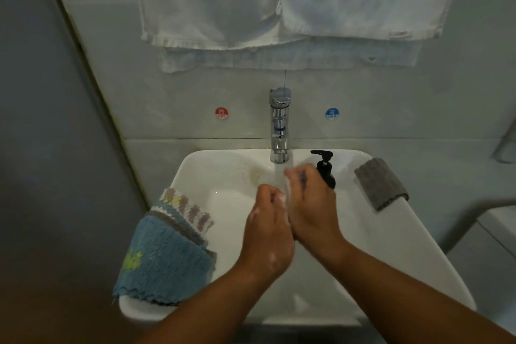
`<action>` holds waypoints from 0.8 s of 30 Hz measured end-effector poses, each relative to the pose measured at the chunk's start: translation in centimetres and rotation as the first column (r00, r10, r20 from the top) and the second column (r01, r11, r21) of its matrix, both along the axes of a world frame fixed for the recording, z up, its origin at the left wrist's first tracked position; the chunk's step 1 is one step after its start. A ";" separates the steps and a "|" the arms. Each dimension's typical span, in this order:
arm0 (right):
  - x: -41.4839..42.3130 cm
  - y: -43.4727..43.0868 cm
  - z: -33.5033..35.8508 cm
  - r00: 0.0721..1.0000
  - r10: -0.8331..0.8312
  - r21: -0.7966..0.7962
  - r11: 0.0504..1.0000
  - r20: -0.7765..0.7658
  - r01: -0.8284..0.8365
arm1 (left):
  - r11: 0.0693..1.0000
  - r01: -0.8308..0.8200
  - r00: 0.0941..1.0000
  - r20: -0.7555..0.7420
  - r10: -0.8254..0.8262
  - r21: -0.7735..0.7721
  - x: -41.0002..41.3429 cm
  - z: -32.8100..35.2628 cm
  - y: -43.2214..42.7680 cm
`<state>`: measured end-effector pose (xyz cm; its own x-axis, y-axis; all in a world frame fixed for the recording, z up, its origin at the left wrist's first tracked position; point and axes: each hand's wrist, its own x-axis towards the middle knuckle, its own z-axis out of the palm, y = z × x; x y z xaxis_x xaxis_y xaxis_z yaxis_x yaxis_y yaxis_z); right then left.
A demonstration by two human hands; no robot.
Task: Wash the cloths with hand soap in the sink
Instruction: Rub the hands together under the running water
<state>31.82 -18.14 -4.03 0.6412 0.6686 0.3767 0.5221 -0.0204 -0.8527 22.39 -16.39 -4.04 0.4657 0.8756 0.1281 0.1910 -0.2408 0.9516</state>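
Cloth (288, 193), soapy and bunched, is gripped between left hand (266, 227) and right hand (312, 205) over the middle of the sink (391, 246), below the faucet (279, 126); the waiting stack (167, 246) on the left rim lies nearer the left hand.

Single view. The camera is worn on the person's head, set above the front edge of the white sink (413, 237) and close to it. It faces forward and steeply down towards the tiled wall. The lens is wide-angle, and straight lines bow near the frame edges. Frame centre falls on the left hand (268, 220) and right hand (312, 209), which grip a small cloth (287, 190). From there the chrome tap (279, 126) and hanging white towels (209, 3) stand at 12 o'clock. A folded grey cloth (381, 183) lies at 2, stacked cloths (167, 246) at 8. The forearms enter from 5 and 7.
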 end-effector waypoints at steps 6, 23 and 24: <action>-1.4 -1.0 0.1 0.997 0.070 0.003 0.998 -0.041 -0.070 | 0.996 -0.067 0.998 0.004 0.067 0.059 0.4 0.5 1.7; 1.1 0.3 -0.1 0.999 -0.042 0.001 0.999 -0.024 0.042 | 0.996 0.065 0.998 0.009 -0.066 0.066 0.0 -0.5 -0.4; 1.2 0.3 -0.4 0.997 -0.051 -0.011 0.999 -0.055 0.050 | 0.994 0.070 0.997 0.014 -0.072 0.086 0.0 -0.4 -0.4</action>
<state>33.03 -17.79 -4.45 0.6942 0.6381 0.3330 0.4719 -0.0541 -0.8800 22.43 -16.81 -4.47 0.5234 0.8259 0.2098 0.1547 -0.3342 0.9297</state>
